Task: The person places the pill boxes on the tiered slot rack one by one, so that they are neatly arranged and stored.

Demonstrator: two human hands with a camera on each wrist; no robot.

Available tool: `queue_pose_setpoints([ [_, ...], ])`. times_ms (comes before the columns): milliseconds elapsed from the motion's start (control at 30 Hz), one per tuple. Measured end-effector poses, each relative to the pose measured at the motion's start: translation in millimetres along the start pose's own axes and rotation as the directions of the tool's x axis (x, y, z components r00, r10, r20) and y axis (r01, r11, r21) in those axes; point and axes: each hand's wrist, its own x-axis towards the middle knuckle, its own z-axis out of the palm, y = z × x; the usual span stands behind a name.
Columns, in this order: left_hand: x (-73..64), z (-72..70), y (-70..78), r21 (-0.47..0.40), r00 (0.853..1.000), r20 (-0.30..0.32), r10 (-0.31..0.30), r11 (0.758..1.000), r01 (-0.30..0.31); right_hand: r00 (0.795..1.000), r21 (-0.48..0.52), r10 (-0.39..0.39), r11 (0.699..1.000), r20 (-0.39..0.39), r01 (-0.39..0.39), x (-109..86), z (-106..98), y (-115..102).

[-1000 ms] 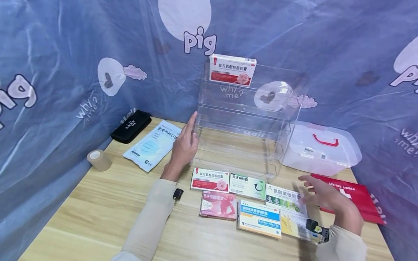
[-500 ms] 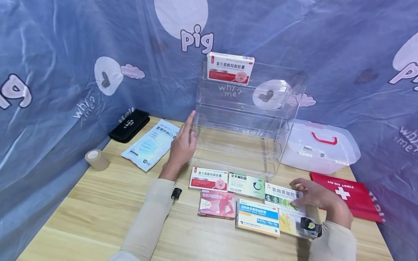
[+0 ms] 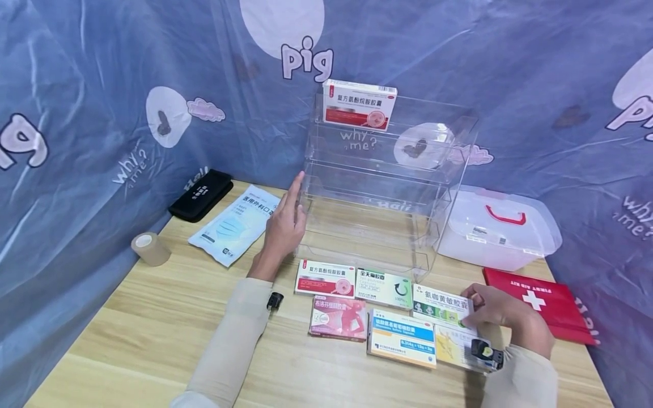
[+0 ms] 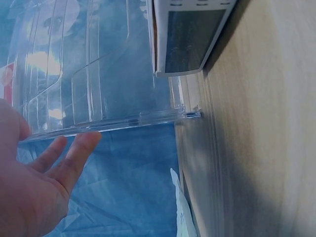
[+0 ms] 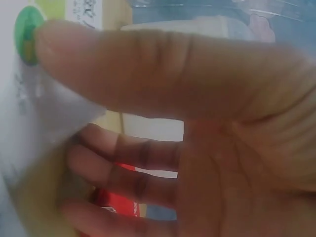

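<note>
My left hand (image 3: 285, 226) rests its extended fingers against the left side of a clear acrylic tiered display rack (image 3: 367, 226). In the left wrist view, fingertips (image 4: 89, 138) touch the rack's edge. My right hand (image 3: 502, 311) grips the right end of a white-and-green medicine box (image 3: 441, 304); the right wrist view has the thumb (image 5: 64, 49) on its printed face and the other fingers behind its edge. Beside that box lie a green-and-white box (image 3: 384, 288), a red-and-white box (image 3: 325, 279), a pink box (image 3: 338, 318), a blue-and-white box (image 3: 401, 338) and a yellow-and-white box (image 3: 454, 347).
Another red-and-white box (image 3: 359, 106) stands on the rack's top tier. A lidded plastic case (image 3: 500, 232) and a red first aid pouch (image 3: 556, 306) sit at right. At left are a mask packet (image 3: 232, 226), a black zip case (image 3: 201, 195) and a tape roll (image 3: 151, 249).
My right hand has come left and down from above the first aid pouch and taken hold of the white-and-green medicine box. My left hand stays at the rack's side.
</note>
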Motion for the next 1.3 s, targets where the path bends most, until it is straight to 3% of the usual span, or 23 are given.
queue_pose_setpoints([
  [1300,-1.0,1.3,-2.5,0.015,1.0,-0.017,0.012,1.0,-0.012,0.999,-0.03,0.011,0.999,-0.04,-0.012,0.7,2.7,4.1],
])
